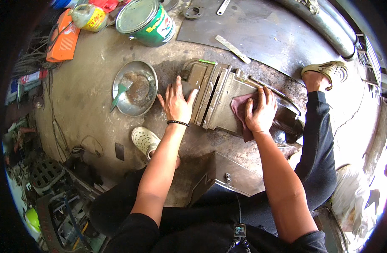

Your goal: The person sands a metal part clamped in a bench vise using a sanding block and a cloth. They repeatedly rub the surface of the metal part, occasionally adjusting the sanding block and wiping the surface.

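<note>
On the floor (88,105), head view: a metal vise (225,99) is set at mid-picture. Its left end is covered by the left hand (178,103), palm down, fingers spread open. A maroon cloth (240,107) is pressed onto the vise top by the right hand (261,109); whether it is gripped cannot be told. Yellow lettering is carried by the green bucket (159,31), a yellow label with red print by the clear jug (89,17). Just beside the left hand, a round pan (125,105) is placed, brush (122,89) inside; only a narrow gap is left there. Beyond the vise, a sheet edge (210,42) is crossed by a flat bar (232,49). Nearer the body, room is taken up by a metal box (238,177).
</note>
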Demonstrator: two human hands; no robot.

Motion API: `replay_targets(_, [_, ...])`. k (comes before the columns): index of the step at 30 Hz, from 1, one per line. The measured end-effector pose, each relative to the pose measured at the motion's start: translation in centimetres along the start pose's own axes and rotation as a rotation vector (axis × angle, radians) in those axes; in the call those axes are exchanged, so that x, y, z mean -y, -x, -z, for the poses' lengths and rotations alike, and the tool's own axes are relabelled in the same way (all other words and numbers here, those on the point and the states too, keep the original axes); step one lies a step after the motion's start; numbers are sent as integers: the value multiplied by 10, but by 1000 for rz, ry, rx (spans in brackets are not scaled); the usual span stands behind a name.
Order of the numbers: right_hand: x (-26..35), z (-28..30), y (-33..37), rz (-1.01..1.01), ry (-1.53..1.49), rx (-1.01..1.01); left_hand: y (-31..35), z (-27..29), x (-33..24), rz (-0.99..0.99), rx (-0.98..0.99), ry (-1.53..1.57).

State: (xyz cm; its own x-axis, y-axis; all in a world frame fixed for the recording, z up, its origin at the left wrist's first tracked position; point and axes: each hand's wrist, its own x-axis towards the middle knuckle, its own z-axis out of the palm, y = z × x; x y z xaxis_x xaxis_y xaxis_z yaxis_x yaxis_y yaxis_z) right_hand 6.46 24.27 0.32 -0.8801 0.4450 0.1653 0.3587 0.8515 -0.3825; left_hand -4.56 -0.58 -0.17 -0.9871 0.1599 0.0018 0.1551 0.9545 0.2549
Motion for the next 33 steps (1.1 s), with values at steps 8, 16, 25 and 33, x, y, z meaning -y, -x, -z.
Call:
replay_targets(8, [0, 0, -1, -14, -18, 6, -69, -13, -35, -39, -48, -28])
replay_targets(16, [0, 0, 0, -15, 2, 8, -20, -4, -10, -1, 1, -49])
replay_targets(25, [-1, -1, 1, 9, 22, -9, 40, 5, 23, -16, -42, 30])
replay_targets(33, [0, -1, 0, 6, 36, 25, -45, -9, -15, -53, -73, 57])
